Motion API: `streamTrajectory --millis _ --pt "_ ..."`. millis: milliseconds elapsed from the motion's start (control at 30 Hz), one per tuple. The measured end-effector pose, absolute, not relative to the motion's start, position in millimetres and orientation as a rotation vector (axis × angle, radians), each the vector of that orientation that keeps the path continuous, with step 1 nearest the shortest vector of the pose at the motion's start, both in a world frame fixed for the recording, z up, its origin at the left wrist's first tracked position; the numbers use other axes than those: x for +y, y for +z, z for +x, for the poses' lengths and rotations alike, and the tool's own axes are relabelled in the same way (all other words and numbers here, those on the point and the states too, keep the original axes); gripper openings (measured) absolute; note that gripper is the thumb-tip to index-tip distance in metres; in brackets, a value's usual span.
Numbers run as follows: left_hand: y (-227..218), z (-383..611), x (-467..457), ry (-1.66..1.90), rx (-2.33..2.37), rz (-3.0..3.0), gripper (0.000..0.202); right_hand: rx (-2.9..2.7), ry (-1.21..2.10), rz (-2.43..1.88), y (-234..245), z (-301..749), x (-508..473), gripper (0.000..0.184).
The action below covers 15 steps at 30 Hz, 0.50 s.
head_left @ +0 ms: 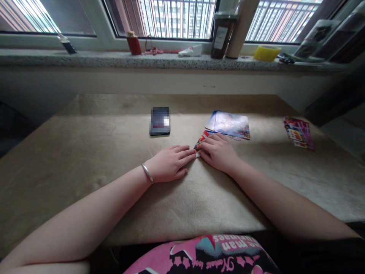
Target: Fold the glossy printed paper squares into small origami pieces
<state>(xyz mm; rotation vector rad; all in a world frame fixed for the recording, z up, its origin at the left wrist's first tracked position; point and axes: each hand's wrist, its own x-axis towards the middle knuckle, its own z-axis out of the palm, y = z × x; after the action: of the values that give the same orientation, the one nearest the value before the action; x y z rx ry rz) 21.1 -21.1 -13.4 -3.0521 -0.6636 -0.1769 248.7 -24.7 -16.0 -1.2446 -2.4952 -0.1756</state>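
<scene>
A small piece of colourful paper [200, 140], red and blue with a white edge and seemingly folded to a point, lies flat on the table. My right hand [218, 153] covers much of it, fingers bent and pressing it down. My left hand [171, 163], with a silver bangle at the wrist, rests flat with fingers stretched out; its fingertips touch the paper's narrow near end, beside my right fingers. Just beyond my right hand lie blue and purple printed sheets [231, 124]. The part of the paper under my right palm is hidden.
A dark phone-like rectangle [160, 121], blurred out, lies left of the sheets. Several pink printed cards [299, 133] are fanned at the right of the table [85, 152]. On the windowsill [99, 59] stand a red container [134, 43], a dark jar [221, 38] and a yellow tape roll [266, 53].
</scene>
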Motion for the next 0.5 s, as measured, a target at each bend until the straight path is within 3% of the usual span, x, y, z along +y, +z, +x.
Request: streamTrajectory --millis 500 --pt "-9.2 18.3 -16.4 -0.223 -0.550 -3.091 0.047 -2.418 0.059 -1.449 -30.9 250.3 -10.5 0.019"
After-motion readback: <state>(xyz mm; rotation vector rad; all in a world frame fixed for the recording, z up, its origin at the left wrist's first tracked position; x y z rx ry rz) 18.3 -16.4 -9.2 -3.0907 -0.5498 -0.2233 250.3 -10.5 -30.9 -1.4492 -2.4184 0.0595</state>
